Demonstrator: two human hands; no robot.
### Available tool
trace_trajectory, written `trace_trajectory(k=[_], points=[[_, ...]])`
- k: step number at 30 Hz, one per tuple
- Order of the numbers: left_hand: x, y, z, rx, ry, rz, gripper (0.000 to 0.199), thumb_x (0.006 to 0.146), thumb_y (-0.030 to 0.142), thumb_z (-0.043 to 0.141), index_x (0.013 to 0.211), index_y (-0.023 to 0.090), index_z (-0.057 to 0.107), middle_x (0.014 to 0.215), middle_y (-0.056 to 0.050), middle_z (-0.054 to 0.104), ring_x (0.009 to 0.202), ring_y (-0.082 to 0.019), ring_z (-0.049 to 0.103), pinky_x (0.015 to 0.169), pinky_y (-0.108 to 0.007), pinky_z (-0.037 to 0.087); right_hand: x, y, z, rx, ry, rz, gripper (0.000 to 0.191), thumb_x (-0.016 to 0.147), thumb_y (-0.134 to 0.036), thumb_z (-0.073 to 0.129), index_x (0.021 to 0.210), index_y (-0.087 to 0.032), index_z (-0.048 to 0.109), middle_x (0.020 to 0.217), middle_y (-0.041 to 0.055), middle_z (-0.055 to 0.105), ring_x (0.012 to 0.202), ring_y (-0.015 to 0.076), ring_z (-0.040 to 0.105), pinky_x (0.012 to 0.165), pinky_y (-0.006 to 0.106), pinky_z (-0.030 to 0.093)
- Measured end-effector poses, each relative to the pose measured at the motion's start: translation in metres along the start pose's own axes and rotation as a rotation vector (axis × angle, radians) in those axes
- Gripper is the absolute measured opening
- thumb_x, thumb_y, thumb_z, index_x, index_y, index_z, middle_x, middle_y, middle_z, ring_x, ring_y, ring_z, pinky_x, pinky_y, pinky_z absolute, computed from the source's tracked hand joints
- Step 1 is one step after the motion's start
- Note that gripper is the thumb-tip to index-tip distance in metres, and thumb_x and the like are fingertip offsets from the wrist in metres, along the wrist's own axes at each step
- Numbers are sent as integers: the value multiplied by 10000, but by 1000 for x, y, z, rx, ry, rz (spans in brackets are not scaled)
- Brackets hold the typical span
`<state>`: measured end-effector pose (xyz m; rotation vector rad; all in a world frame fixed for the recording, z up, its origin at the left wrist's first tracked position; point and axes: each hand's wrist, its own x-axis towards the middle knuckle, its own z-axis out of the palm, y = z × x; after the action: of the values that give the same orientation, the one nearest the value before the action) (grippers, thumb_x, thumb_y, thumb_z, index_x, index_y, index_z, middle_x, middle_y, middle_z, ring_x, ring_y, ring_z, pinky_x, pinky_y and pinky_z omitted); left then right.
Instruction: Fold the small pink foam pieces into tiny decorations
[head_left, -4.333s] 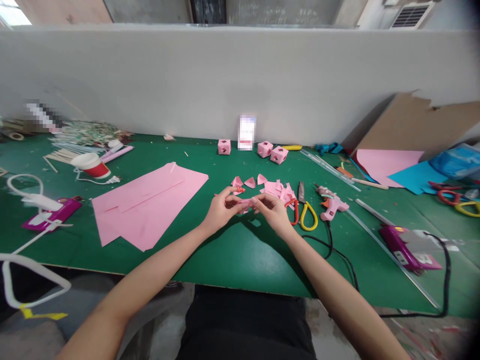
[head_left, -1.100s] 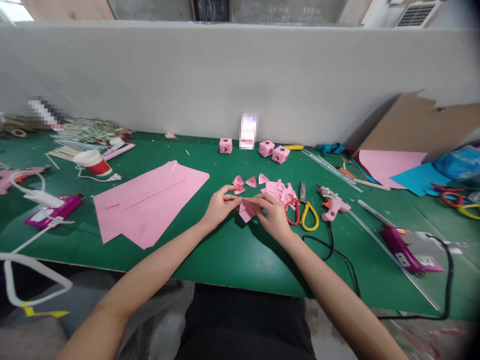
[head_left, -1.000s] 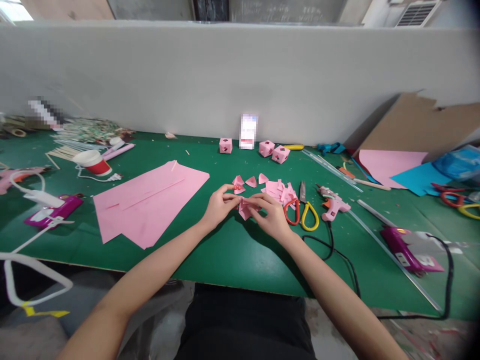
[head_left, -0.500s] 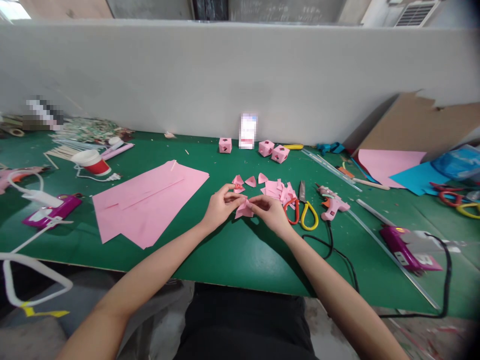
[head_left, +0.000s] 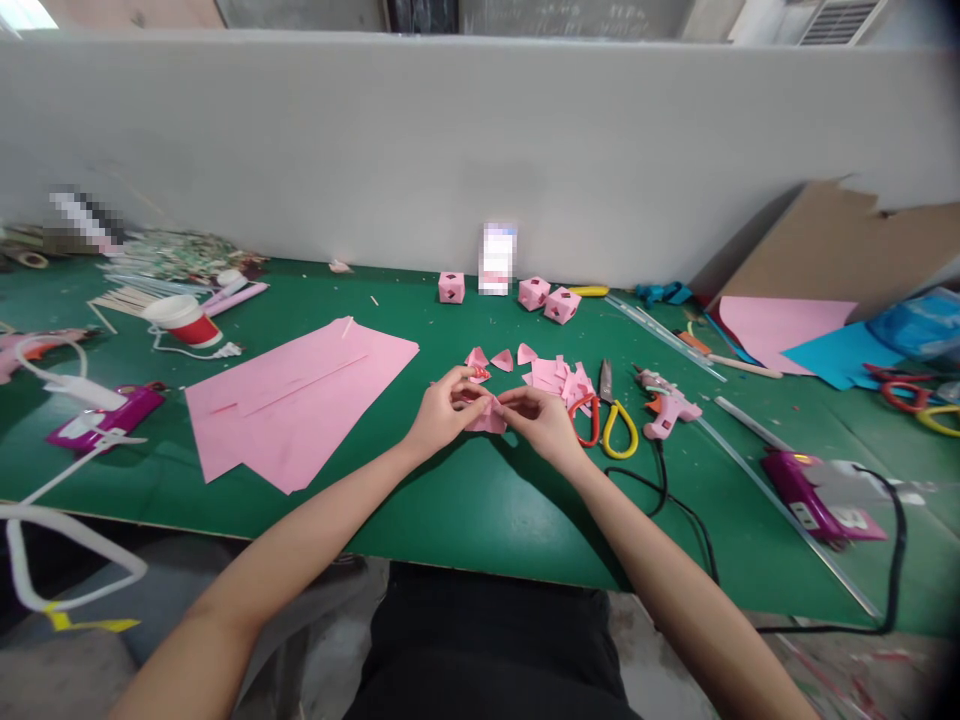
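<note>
Between my two hands is a small folded piece of pink paper (head_left: 489, 417), held just above the green table. My left hand (head_left: 442, 412) pinches its left side with thumb and fingers. On the other side my right hand (head_left: 541, 422) pinches its right edge. My fingers cover part of its shape. Just beyond my fingertips lie small folded pink paper pieces (head_left: 502, 360). A pile of pink paper strips (head_left: 556, 378) is close to my right hand, beside scissors (head_left: 619, 430) with one red and one yellow handle.
Large pink paper sheets (head_left: 300, 410) lie to the left. Pink paper cubes (head_left: 451, 288) and a phone (head_left: 497, 260) stand at the back. On the right are a pink glue gun (head_left: 670, 408) with a black cord, clear glue sticks and a purple power strip (head_left: 814, 500).
The pink paper piece has turned between my fingers, and its lower points that hung down show less now. Both hands stay in nearly the same place.
</note>
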<state>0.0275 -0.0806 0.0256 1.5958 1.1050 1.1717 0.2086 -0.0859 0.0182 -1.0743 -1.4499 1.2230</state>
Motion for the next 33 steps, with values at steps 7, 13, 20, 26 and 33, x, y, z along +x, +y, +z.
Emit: trace_trajectory(k=[7, 13, 20, 26, 33], points=[[1, -4, 0, -34, -15, -20, 427, 772, 336, 739, 1117, 181, 540, 871, -44, 733, 781, -168, 699, 689, -258, 517, -2, 0, 2, -4, -10, -3, 313, 729, -414, 765, 919, -184, 667, 840, 62, 742, 771, 191, 709, 697, 318, 572], [2, -1, -1, -137, -23, -53, 453, 730, 285, 757, 1111, 171, 540, 829, -25, 726, 764, -165, 695, 766, -299, 534, -2, -4, -1, -20, -42, 57, 326, 716, -473, 761, 851, -180, 715, 813, 55, 747, 717, 178, 689, 684, 319, 572], [2, 3, 0, -205, -69, -114, 454, 753, 307, 751, 1134, 166, 548, 861, -30, 719, 787, -148, 681, 778, -277, 525, -1, -6, -3, -19, -33, 63, 325, 707, -486, 767, 789, -173, 727, 708, 33, 709, 613, 150, 634, 614, 294, 546], [2, 2, 0, -185, -91, -160, 508, 743, 362, 775, 1142, 169, 526, 847, -35, 713, 735, -149, 678, 688, -260, 515, -1, -9, -5, 71, 27, 106, 342, 686, -504, 778, 764, -179, 707, 705, 15, 689, 630, 142, 630, 615, 280, 559], [2, 0, 0, -192, -73, -176, 546, 709, 375, 804, 1139, 175, 534, 786, -18, 707, 700, -154, 680, 671, -266, 523, -1, -8, -7, 44, -34, 131, 315, 715, -479, 767, 823, -184, 745, 780, 33, 712, 680, 150, 648, 652, 294, 579]])
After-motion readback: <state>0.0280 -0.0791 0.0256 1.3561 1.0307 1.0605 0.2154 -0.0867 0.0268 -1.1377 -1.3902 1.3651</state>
